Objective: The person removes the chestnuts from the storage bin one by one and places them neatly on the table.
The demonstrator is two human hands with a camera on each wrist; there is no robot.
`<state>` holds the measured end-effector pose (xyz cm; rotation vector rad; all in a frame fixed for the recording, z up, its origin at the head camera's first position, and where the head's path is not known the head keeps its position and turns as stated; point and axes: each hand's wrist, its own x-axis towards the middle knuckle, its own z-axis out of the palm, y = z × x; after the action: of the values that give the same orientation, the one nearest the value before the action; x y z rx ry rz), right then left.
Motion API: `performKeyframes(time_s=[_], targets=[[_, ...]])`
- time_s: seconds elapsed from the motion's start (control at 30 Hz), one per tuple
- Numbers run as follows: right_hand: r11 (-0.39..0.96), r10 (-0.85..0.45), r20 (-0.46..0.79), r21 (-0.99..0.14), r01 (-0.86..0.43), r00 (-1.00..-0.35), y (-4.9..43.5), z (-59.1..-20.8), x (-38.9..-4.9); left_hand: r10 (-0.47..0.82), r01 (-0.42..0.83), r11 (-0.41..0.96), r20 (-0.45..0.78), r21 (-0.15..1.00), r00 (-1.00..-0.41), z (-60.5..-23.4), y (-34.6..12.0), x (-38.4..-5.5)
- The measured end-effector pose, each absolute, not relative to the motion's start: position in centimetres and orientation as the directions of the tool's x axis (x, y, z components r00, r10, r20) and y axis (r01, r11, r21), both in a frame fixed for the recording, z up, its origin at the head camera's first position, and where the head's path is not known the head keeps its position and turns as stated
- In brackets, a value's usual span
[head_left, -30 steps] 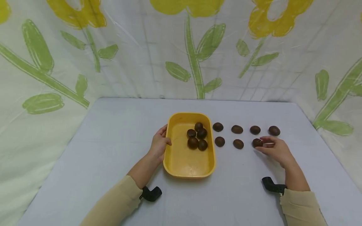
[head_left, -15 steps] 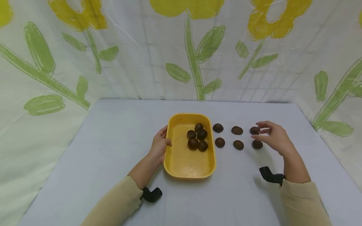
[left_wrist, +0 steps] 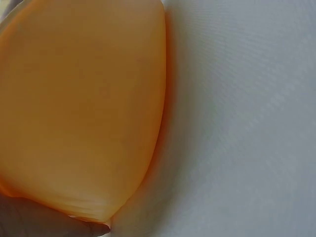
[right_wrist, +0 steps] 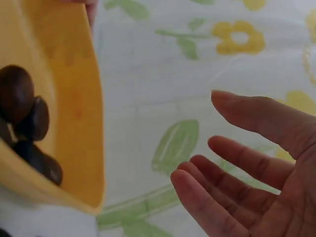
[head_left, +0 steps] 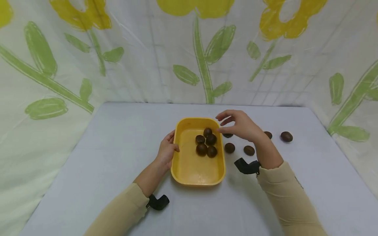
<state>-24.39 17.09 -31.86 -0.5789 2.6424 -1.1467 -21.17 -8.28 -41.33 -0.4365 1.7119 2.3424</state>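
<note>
My left hand [head_left: 167, 150] grips the left side of a yellow tray [head_left: 186, 170], thumb over the rim. In the left wrist view, a fingertip [left_wrist: 59, 222] touches the orange-lit tray wall [left_wrist: 84, 108]. Several brown chestnuts [head_left: 201, 149] lie grouped in the tray's upper right part. Over its upper right rim hovers my right hand [head_left: 240, 126], fingers apart and nothing between them. The right wrist view shows that hand [right_wrist: 256, 168] beside the tray [right_wrist: 79, 113] and its chestnuts [right_wrist: 16, 94].
Several chestnuts sit on the white table right of the tray, among them a near one [head_left: 249, 150] and a far-right one [head_left: 286, 136]. My right hand and forearm hide others. A flower-printed curtain [head_left: 133, 72] hangs behind the table [head_left: 118, 131].
My right hand has let go of a chestnut in the near row and moved left, past the far row, to the tray's upper right corner. My left hand and the tray stay put.
</note>
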Motion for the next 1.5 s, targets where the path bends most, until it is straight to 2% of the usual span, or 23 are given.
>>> performKeyframes(time_s=[0.17,0.3,0.5,0.67,0.87,1.1,1.27,1.5], targets=[[0.648,-0.473,-0.131,-0.722,-0.243,-0.871,13.0,-33.1,-25.1,-0.008,-0.362,-0.307,-0.382,0.88,-0.924,-41.3,-8.3,-21.1],[0.723,-0.495,-0.2,-0.635,-0.273,-0.845,9.7,-35.2,-25.4,-0.008,-0.363,-0.293,-0.382,0.884,-0.924,-41.3,-8.3,-21.1],[0.856,-0.413,-0.21,-0.422,-0.299,-0.886,6.8,-37.3,-25.6,-0.007,-0.351,-0.28,-0.367,0.894,-0.93,-41.3,-8.3,-21.2],[0.889,-0.376,-0.175,-0.344,-0.301,-0.91,6.3,-37.9,-25.7,-0.016,-0.347,-0.277,-0.365,0.896,-0.931,-41.3,-8.3,-21.2],[0.897,-0.357,-0.181,-0.341,-0.282,-0.916,6.7,-38.8,-26.6,-0.007,-0.35,-0.288,-0.367,0.892,-0.93,-41.3,-8.3,-21.3],[0.878,-0.362,-0.243,-0.415,-0.24,-0.9,7.0,-39.5,-27.2,-0.016,-0.344,-0.29,-0.364,0.893,-0.931,-41.4,-8.2,-21.4],[0.852,-0.399,-0.212,-0.445,-0.275,-0.892,7.1,-39.6,-27.2,-0.013,-0.34,-0.298,-0.36,0.892,-0.933,-41.4,-8.2,-21.4],[0.789,-0.426,-0.106,-0.529,-0.312,-0.898,7.2,-38.9,-26.4,-0.01,-0.342,-0.3,-0.361,0.891,-0.932,-41.3,-8.4,-21.3]])
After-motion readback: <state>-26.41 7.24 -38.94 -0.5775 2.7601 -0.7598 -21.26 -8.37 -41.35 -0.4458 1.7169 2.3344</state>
